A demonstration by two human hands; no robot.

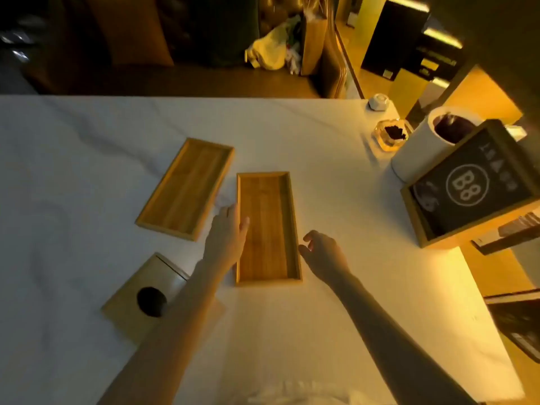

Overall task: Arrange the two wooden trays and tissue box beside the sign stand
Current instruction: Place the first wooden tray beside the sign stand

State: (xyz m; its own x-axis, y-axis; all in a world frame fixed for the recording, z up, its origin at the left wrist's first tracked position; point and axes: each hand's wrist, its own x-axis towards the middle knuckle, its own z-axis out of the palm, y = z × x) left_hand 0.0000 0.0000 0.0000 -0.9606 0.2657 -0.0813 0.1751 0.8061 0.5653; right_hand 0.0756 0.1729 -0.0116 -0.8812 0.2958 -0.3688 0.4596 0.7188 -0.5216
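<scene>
head view, looking down on a pale marbled counter (pixel 87 171) under warm yellow light. far left and nearest the person, the tissue box (pixel 137 296) lies flat, wooden top up, dark round opening showing, turned at a diagonal, and the left forearm crosses over its right corner. further back and a touch right, the first wooden tray (pixel 186 188) sits empty, its long axis leaning from near-left to far-right. now the middle: the second wooden tray (pixel 267 228), also empty, long axis running almost straight away from the person. the left hand (pixel 226 239) is on its left rim, fingers spread, thumb over the edge onto the tray floor, so it's pressing that side rather than closed around it. the right hand (pixel 321 252) hovers just beside the tray's right wall, fingers loosely curled and open, holding nothing; whether it touches the wood i cannot tell. off to the right, well apart from both trays, the sign stand (pixel 473 185): a wood-framed dark board with "b8" in a circle; the other markings on it are too blurred to read. behind it stands a white cylinder container (pixel 420 147) with a dark inside, then a small glass dish (pixel 390 135) of something dark, and a small white lidded pot (pixel 378 102) at the far edge.
</scene>
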